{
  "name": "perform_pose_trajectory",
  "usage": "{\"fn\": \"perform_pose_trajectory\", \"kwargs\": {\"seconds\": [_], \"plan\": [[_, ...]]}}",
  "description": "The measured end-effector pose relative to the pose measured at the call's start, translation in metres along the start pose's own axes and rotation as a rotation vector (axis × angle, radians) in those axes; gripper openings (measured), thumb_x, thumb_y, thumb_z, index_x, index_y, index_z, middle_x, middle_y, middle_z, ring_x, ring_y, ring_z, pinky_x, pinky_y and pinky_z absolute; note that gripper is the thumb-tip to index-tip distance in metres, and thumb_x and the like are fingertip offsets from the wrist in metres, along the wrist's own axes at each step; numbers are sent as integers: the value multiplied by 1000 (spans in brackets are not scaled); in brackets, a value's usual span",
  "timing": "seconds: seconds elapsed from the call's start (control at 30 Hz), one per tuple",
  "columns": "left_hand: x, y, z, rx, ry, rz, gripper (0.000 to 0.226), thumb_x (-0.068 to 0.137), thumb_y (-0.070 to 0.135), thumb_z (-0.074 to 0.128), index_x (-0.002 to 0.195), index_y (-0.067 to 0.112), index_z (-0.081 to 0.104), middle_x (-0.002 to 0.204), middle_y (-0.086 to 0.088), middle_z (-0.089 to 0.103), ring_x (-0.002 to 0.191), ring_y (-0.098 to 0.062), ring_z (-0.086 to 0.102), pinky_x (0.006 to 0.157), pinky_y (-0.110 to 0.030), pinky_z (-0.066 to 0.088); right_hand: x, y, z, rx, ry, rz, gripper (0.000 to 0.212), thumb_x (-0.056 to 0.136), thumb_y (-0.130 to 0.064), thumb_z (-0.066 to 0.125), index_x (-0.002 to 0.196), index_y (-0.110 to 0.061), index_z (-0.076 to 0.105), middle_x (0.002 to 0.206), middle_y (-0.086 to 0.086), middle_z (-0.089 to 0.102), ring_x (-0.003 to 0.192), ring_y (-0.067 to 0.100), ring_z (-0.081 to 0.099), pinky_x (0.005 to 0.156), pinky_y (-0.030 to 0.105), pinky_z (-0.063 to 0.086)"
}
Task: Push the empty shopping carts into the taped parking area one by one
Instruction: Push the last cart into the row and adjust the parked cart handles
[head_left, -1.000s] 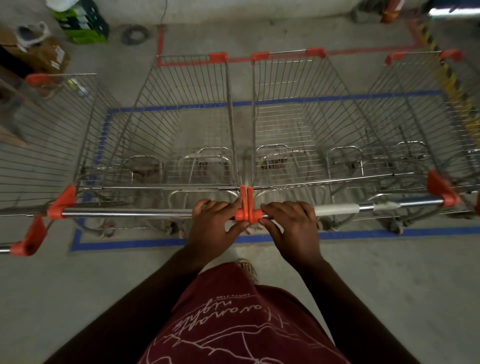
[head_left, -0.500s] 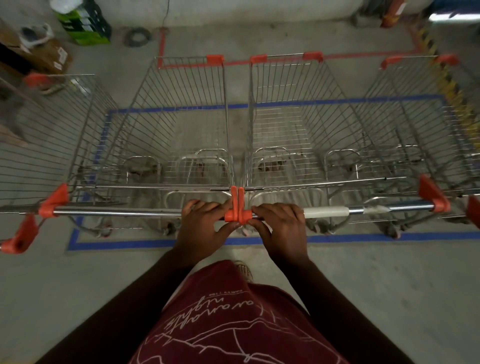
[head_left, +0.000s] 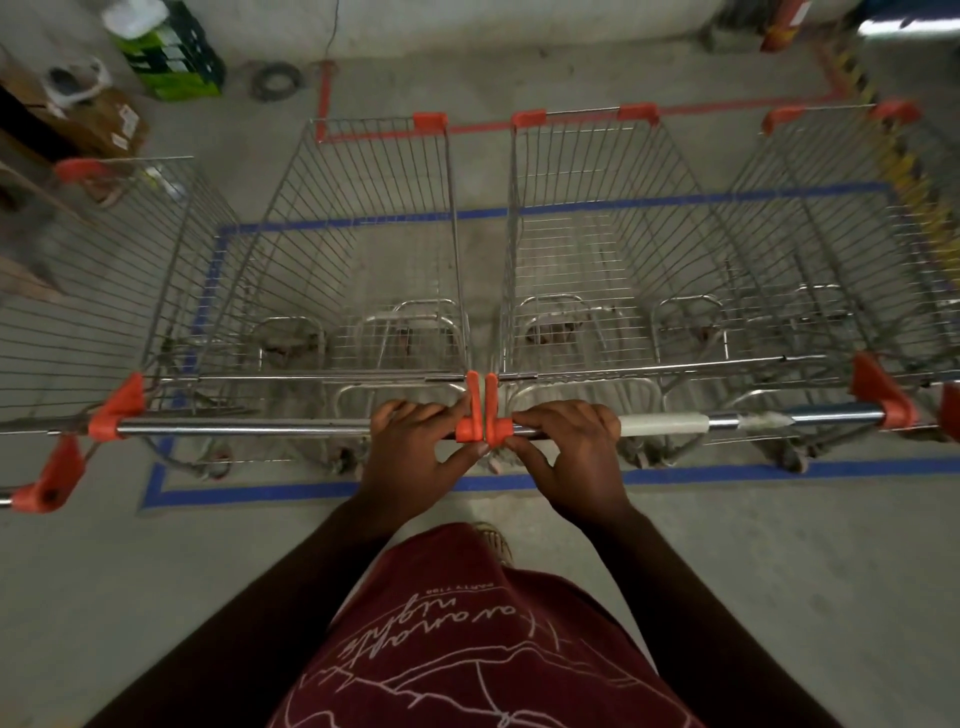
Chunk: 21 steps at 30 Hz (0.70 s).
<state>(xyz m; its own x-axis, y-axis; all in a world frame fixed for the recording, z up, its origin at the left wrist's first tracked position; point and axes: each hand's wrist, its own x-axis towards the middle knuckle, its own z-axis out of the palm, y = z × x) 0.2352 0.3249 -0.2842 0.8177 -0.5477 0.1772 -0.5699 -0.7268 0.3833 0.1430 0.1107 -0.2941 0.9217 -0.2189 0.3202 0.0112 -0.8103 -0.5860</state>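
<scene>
The silver wire shopping carts (head_left: 363, 249) are bare metal, their thin rods dully shiny. The round chrome handle bar (head_left: 239, 429) is smooth and glossy, capped with matt orange plastic end brackets (head_left: 111, 410). A whitish wrap (head_left: 662, 422) on the neighbouring bar looks like matt tape. The grey concrete floor (head_left: 779, 561) is rough and matt; the blue floor tape (head_left: 753, 474) is smooth. The maroon printed T-shirt (head_left: 467, 649) is soft cloth.

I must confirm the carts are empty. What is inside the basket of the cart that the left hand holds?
Nothing lies inside the left cart's basket: through its wire bottom show bare floor and blue tape. The left hand covers only part of the handle bar.
</scene>
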Motion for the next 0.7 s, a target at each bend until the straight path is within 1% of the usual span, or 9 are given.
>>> {"fn": "perform_pose_trajectory", "kwargs": {"seconds": [0.13, 0.23, 0.3, 0.37, 0.4, 0.47, 0.57, 0.63, 0.7], "plan": [[0, 1, -2, -19, 25, 19, 60, 88, 66, 60, 135, 29, 68, 101, 12, 73, 99, -13, 69, 104, -35, 29, 1, -4, -2, -17, -33, 23, 25, 94, -53, 71, 110, -34, 75, 105, -17, 73, 102, 13, 64, 96, 42, 38], [1, 1, -5, -39, -3, 23, 62, 88, 66, 59, 138, 28, 66, 105, 11, 74, 102, -14, 68, 105, -38, 31, 2, -9, -5, -39, -52, 21, 26, 96, -56, 67, 111, -35, 74, 106, -17, 72, 103, 12, 64, 98, 42, 38], [1, 1, -7, -63, -29, 16, 62, 89, 65, 58, 138, 29, 65, 113, 11, 74, 108, -12, 67, 108, -42, 34, 2, -16, -8, -46, -44, 12, 27, 96, -54, 67, 112, -33, 74, 110, -17, 74, 107, 12, 64, 100, 40, 36], [2, 1, -11, -96, -28, -4, 57, 90, 62, 58, 135, 28, 68, 122, 11, 72, 115, -13, 65, 110, -46, 36, 4, -25, -10, -46, -18, -8, 26, 96, -46, 72, 116, -30, 74, 116, -14, 74, 112, 13, 64, 103, 39, 34], [3, 1, -13, -114, -11, -14, 54, 90, 59, 58, 132, 27, 69, 124, 10, 72, 117, -13, 65, 109, -46, 37, 7, -30, -9, -33, -9, -27, 25, 96, -41, 73, 117, -29, 74, 118, -13, 74, 113, 13, 64, 104, 39, 35], [1, -2, -20, -162, 13, -37, 49, 91, 53, 59, 131, 25, 69, 127, 7, 71, 121, -14, 62, 107, -41, 37, 15, -42, -6, 60, -28, -82, 22, 97, -32, 73, 119, -27, 74, 118, -13, 74, 109, 12, 66, 104, 43, 42], [-5, -13, -30, -191, 19, -61, 47, 93, 47, 61, 134, 24, 66, 131, 8, 69, 123, -10, 59, 106, -32, 31, 31, -58, 4, 266, -55, -188, 21, 96, -12, 74, 116, -18, 76, 118, -7, 76, 105, 9, 65, 103, 47, 50], [-16, -28, -35, -186, 32, -97, 45, 94, 43, 63, 134, 23, 66, 131, 7, 69, 121, -14, 63, 108, -39, 37, 42, -72, 15, 307, -74, -255, 22, 97, -10, 71, 118, -15, 76, 120, -4, 76, 111, 9, 65, 109, 43, 47], [-33, -46, -42, -184, 51, -125, 41, 97, 40, 65, 133, 21, 67, 129, 5, 70, 119, -18, 65, 105, -50, 45, 52, -90, 26, 321, -103, -303, 22, 99, -14, 68, 118, -16, 77, 119, -4, 76, 114, 12, 66, 112, 32, 40]]}}
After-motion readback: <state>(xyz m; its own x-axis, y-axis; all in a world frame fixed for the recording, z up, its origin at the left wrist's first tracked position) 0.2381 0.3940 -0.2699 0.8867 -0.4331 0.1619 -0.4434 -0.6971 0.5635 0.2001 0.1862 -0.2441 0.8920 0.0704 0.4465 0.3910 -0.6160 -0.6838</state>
